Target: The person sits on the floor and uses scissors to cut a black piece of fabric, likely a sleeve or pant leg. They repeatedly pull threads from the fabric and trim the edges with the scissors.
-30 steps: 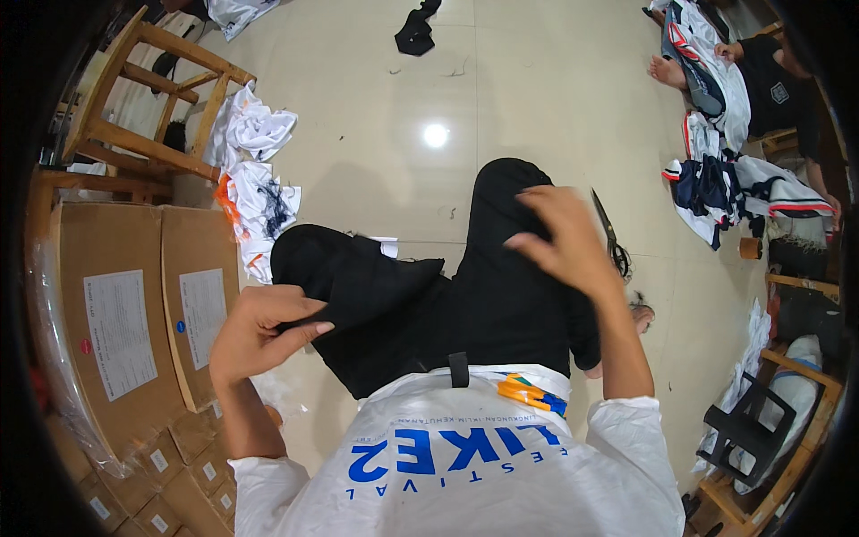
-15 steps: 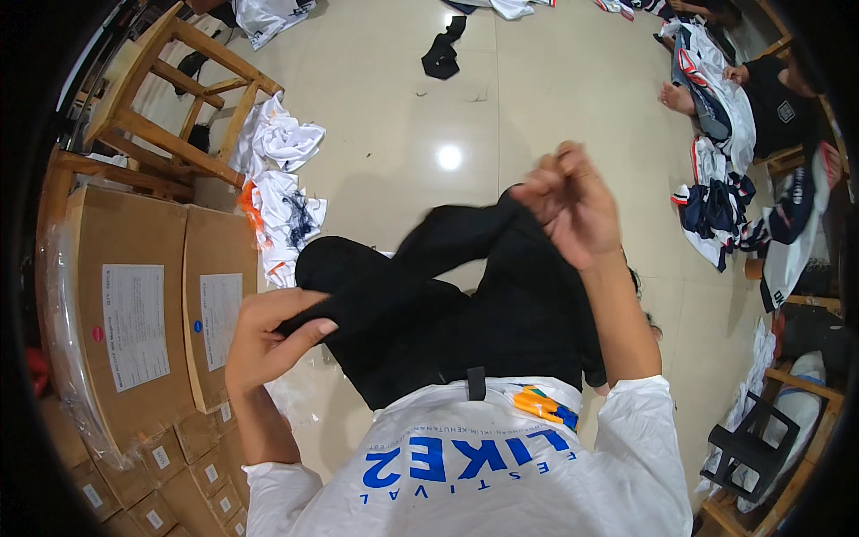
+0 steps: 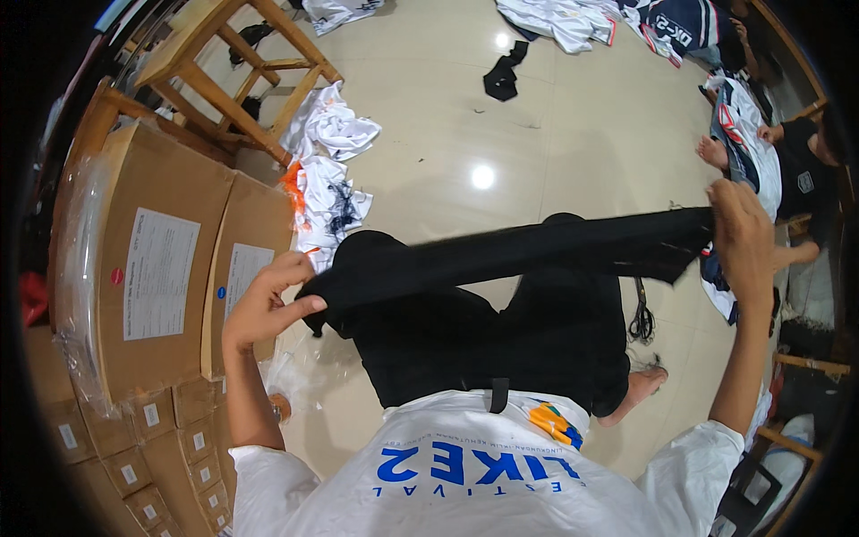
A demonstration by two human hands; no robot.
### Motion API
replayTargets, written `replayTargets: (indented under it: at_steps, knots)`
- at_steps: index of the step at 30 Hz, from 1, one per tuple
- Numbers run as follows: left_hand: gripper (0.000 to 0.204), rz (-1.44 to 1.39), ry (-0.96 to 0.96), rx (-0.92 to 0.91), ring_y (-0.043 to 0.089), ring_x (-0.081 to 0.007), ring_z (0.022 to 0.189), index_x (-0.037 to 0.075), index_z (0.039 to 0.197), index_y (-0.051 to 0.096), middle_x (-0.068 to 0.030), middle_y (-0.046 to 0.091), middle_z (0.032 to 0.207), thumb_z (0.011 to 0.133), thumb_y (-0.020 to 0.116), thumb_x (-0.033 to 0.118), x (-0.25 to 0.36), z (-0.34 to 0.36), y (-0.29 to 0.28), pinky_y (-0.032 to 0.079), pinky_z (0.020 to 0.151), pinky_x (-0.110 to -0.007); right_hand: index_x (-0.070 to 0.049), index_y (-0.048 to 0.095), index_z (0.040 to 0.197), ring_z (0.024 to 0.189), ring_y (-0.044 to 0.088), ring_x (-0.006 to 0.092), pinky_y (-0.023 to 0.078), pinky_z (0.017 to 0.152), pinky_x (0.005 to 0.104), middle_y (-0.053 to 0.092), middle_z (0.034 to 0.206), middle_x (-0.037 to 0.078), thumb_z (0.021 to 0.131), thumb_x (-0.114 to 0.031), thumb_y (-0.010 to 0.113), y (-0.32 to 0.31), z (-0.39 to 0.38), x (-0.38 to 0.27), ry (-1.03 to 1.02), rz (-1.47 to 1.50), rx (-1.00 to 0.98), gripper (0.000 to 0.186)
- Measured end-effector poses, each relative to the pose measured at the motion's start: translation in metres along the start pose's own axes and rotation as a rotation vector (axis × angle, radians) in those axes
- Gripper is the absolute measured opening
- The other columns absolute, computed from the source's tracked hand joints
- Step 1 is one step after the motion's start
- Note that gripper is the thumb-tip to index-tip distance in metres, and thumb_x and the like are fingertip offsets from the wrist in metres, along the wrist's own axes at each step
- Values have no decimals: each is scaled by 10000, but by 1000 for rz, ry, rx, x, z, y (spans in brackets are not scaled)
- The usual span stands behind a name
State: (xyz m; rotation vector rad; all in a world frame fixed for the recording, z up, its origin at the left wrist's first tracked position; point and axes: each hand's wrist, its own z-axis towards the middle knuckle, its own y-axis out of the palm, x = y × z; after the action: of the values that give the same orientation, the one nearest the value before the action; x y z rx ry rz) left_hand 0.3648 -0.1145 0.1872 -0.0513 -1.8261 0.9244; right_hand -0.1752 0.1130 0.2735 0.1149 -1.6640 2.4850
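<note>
My left hand (image 3: 273, 304) pinches the left end of a long black fabric strip (image 3: 510, 255), thumb on top. My right hand (image 3: 741, 237) grips the other end, raised further up and at the right. The strip is stretched nearly straight across above my lap in black trousers (image 3: 483, 349). Black-handled scissors (image 3: 641, 318) lie on the floor just beyond my right leg. A small yellow and blue item (image 3: 553, 422) shows at my waist, too small to identify.
Cardboard boxes (image 3: 130, 353) are stacked at my left, below a wooden stool (image 3: 201, 76). White garments (image 3: 340, 125) lie beside them. Ahead are a black cloth piece (image 3: 501, 85) and more garments (image 3: 564, 22). A co-worker (image 3: 796, 170) sits at the right among clothes, near wooden frames.
My right hand has moved out to the right, pulling the black strip from a bunched shape into a long span. The view has shifted, bringing more of the far floor into sight.
</note>
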Motion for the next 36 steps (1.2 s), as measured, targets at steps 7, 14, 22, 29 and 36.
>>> replayTargets:
  at_steps: [7,14,22,29,36]
  knots:
    - [312,-419,-32,386,531,-47,864,58,1061,582,45,575,903,986,730,322,15,-29,-9,418,746,-216,30,637,1022,792,634,316,494,724,392,610,864,194,1020,-55,617,-10,-28,64,-12,-83,256,87]
    - [121,-59,-141,188,568,-111,780,2,931,657,-53,614,841,859,750,-27,35,-42,-18,430,688,-268,19,550,938,706,414,123,346,608,276,459,789,54,1099,-154,546,-25,-70,134,189,7,63,237]
    - [305,-395,62,353,593,-128,882,12,978,634,-15,587,913,1074,568,293,-14,-50,-2,454,785,-259,58,640,1323,1054,602,147,466,929,317,668,1154,111,1115,-254,516,-7,-186,242,658,243,118,396]
    - [327,-717,-374,696,649,-50,826,71,1035,670,14,688,917,1085,562,375,-49,-63,-8,513,756,-212,33,621,1377,1157,674,218,502,962,324,711,1292,154,1117,-260,495,11,-286,296,583,77,175,412]
    - [353,-551,-784,385,627,-79,837,56,1118,698,3,684,940,1065,597,390,-156,-68,35,510,774,-236,9,644,1367,1268,635,299,470,1070,349,649,1403,173,1086,-289,495,9,-436,366,952,-284,-238,436]
